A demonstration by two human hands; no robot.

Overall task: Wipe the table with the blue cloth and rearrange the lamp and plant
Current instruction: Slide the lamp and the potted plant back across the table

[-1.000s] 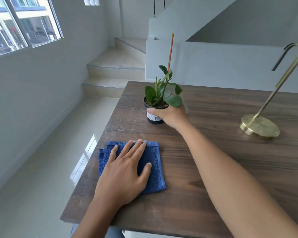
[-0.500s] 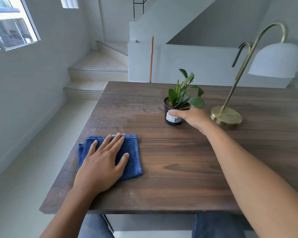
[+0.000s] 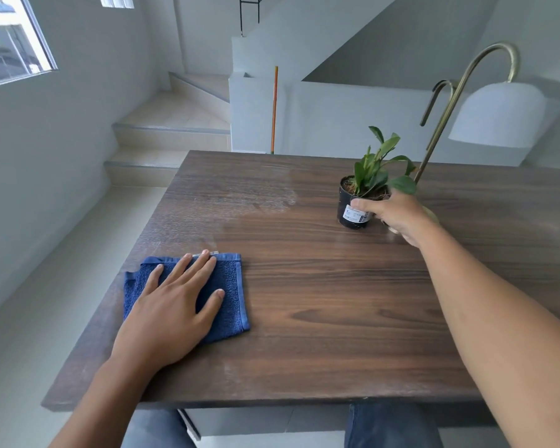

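left hand [image 3: 172, 313]: fingers straight, spread, pressing folded blue terry cloth [image 3: 230, 295] flat, lower left of dark wood worktop [image 3: 337, 302], likely for wiping | right hand [image 3: 393, 215]: fingers curled round small black potted plant [image 3: 358, 206], upper right, beside brass arc lamp [image 3: 446, 101], probably positioning it

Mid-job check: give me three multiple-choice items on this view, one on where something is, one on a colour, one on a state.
1. Where does the plant pot stand?
A. beside the lamp
B. on the cloth
C. on the stairs

2. What colour is the cloth?
A. white
B. blue
C. green

3. What is the left hand doing?
A. pinching a leaf
B. lifting the lamp
C. pressing flat on the cloth

Answers: 1 A, the pot sits by the brass stem, gripped by the right hand. 2 B, it is dark blue towelling. 3 C, fingers lie straight on it.
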